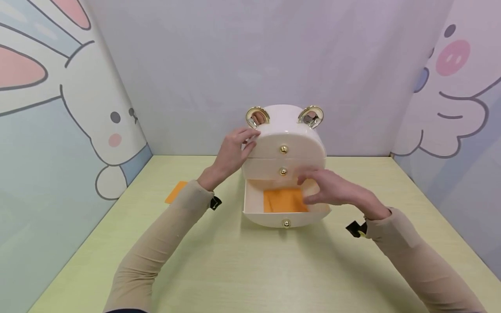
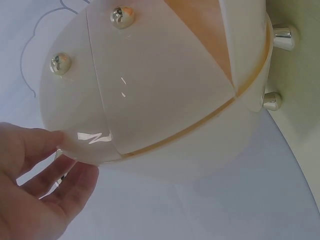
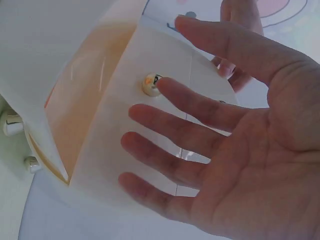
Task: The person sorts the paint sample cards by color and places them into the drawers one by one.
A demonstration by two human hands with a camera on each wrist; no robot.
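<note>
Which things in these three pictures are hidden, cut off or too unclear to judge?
- Head view: the right hand covers the right part of the open bottom drawer, so anything beside the orange sheet is hidden.
- Head view: the two upper drawers are closed; their contents are unseen.
- Left wrist view: the left hand is cut off by the frame edge.
- Right wrist view: the middle knob is blurred.

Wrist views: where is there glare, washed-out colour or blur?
Left wrist view: white glare streaks on the box, hand soft at the edge. Right wrist view: pale, washed out, hand close and slightly blurred, knob glinting.
</note>
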